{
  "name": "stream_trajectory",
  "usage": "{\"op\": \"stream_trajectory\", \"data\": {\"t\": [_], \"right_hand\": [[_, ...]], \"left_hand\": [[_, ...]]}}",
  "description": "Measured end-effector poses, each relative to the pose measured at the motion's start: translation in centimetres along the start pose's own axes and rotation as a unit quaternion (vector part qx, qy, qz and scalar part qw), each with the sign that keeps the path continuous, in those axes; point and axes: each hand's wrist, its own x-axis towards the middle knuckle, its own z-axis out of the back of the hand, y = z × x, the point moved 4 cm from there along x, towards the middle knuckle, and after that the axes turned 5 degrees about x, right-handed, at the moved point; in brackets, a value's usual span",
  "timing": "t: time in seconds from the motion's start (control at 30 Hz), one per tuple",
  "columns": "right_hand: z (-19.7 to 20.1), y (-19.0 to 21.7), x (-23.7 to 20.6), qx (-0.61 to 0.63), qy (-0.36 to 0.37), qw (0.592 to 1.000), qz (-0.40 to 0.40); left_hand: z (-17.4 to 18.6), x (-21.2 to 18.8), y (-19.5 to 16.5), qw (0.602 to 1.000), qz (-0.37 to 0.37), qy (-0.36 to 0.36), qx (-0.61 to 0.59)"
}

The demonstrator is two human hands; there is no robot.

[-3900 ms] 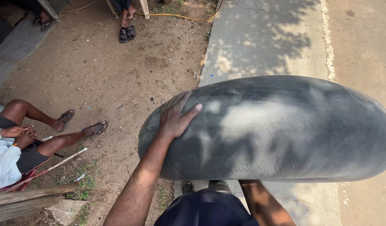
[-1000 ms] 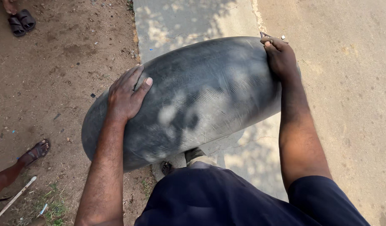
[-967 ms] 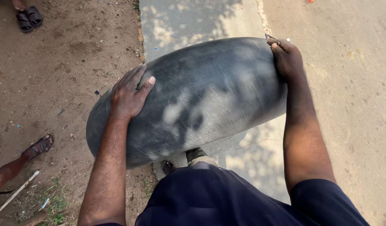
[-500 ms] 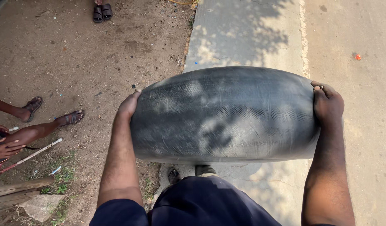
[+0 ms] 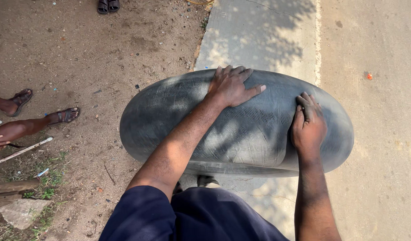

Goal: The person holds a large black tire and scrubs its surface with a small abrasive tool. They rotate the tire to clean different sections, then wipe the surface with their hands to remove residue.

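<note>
Both palms spread flat, left hand (image 5: pixel 232 87) and right hand (image 5: pixel 308 125), gripping nothing; inner tube (image 5: pixel 236 122) looks soft, probably light.

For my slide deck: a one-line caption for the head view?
Left hand and right hand press flat on a large black inflated inner tube.

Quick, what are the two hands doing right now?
Left hand: open, fingers spread, palm flat on top of the big black inner tube.
Right hand: open, fingers together, pressed flat on the tube's right part.
</note>
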Motion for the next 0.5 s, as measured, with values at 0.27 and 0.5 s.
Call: {"op": "stream_trajectory", "data": {"t": [0.27,0.5], "right_hand": [[0.8,-7.6,-2.9,0.107,-0.073,0.975,-0.18],[-5.4,-20.3,-17.6,0.312,-0.28,0.822,-0.385]], "left_hand": [[-0.8,-0.4,2.9,0.998,-0.051,-0.024,-0.015],[0.0,-1.0,5.9,0.998,0.051,0.005,-0.033]]}}
